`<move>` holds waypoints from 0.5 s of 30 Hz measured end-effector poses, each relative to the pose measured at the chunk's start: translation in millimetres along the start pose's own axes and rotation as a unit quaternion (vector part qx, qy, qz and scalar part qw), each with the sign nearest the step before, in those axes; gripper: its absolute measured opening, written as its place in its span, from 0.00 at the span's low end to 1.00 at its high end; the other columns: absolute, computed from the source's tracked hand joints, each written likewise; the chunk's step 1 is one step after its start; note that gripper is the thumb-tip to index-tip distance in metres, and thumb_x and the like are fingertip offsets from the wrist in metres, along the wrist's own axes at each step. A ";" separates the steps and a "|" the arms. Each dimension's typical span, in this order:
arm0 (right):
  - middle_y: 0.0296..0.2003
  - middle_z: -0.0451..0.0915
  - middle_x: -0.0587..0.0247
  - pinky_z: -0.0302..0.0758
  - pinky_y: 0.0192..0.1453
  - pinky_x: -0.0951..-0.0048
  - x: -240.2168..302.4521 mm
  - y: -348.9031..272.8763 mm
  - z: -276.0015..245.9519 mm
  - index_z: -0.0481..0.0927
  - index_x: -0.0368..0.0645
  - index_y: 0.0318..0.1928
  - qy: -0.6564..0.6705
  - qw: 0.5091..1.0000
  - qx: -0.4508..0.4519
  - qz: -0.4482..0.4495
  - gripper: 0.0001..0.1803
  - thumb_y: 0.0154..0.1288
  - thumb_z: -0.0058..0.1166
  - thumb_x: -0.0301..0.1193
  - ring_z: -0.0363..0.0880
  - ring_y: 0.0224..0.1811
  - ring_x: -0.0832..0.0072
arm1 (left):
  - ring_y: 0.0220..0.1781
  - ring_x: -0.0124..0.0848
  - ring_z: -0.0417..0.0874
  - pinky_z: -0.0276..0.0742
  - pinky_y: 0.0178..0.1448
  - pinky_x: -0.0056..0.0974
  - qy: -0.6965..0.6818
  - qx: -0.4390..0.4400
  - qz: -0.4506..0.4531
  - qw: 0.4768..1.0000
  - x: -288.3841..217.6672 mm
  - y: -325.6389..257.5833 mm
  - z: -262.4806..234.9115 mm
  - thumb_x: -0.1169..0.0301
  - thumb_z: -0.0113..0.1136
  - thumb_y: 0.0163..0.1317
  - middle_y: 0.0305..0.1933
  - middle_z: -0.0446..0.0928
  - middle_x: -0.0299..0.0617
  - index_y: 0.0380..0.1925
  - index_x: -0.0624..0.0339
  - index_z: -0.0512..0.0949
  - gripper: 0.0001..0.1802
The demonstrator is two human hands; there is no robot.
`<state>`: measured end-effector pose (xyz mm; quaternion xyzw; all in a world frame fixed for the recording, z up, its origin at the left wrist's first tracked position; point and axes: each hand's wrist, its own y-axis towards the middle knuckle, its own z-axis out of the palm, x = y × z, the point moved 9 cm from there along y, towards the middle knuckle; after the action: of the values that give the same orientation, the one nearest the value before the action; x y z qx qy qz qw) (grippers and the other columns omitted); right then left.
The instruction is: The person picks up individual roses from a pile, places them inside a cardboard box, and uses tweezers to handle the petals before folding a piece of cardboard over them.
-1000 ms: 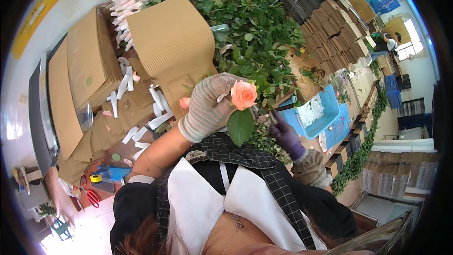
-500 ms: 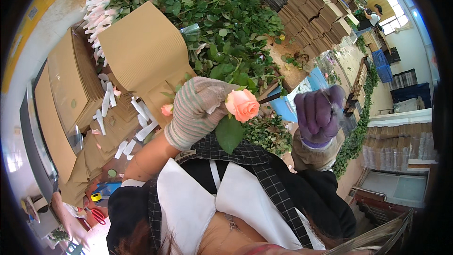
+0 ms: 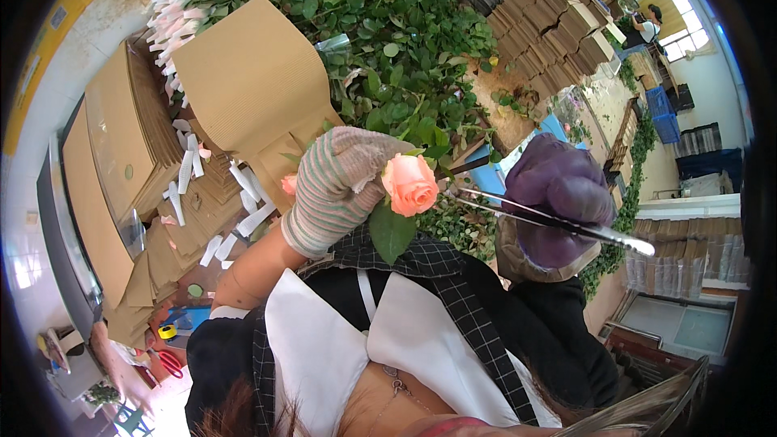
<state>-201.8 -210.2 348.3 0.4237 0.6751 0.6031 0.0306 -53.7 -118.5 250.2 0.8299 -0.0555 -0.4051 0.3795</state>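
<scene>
rose point(image 3: 410, 184) in left hand point(image 3: 336, 190) | tweezers point(image 3: 550, 220) in right hand point(image 3: 558, 198) | brown corrugated sheets point(image 3: 251, 81) behind

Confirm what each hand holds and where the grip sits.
Left hand: peach rose, gripped on the stem just below the bloom. Right hand: thin metal tool, gripped mid-length, both ends protruding.

We stand in flower-packing workshop: heap of cut rose stems point(image 3: 380, 40), stacked corrugated cardboard sleeves point(image 3: 121, 137), blue crates point(image 3: 665, 105).
</scene>
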 end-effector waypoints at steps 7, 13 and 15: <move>0.24 0.82 0.61 0.64 0.18 0.77 -3.3 2.2 -1.0 0.80 0.41 0.46 -0.002 1.000 -0.021 0.021 0.20 0.62 0.61 0.43 0.72 0.14 0.78 | 0.46 0.35 0.81 0.78 0.48 0.36 -0.054 0.010 -0.026 0.998 13.4 -10.7 9.1 0.78 0.76 0.43 0.47 0.80 0.44 0.44 0.54 0.77 0.26; 0.29 0.82 0.65 0.70 0.25 0.73 13.4 -6.5 -3.3 0.82 0.45 0.28 -0.071 0.997 -0.037 -0.022 0.16 0.48 0.73 0.41 0.77 0.22 0.74 | 0.43 0.41 0.80 0.76 0.47 0.41 0.031 0.013 0.012 0.999 -1.3 -1.1 5.5 0.76 0.68 0.49 0.43 0.79 0.45 0.41 0.55 0.78 0.17; 0.31 0.82 0.66 0.72 0.26 0.74 20.1 -8.6 0.5 0.80 0.48 0.28 -0.085 0.993 -0.038 -0.066 0.15 0.47 0.73 0.40 0.78 0.23 0.75 | 0.42 0.43 0.80 0.75 0.47 0.43 0.049 0.009 0.026 0.998 -6.8 1.9 2.5 0.75 0.66 0.50 0.42 0.79 0.45 0.41 0.55 0.79 0.15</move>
<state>-219.0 -196.8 350.4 0.4265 0.6732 0.5867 0.1440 -59.6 -118.5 254.8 0.8502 -0.0619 -0.3538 0.3848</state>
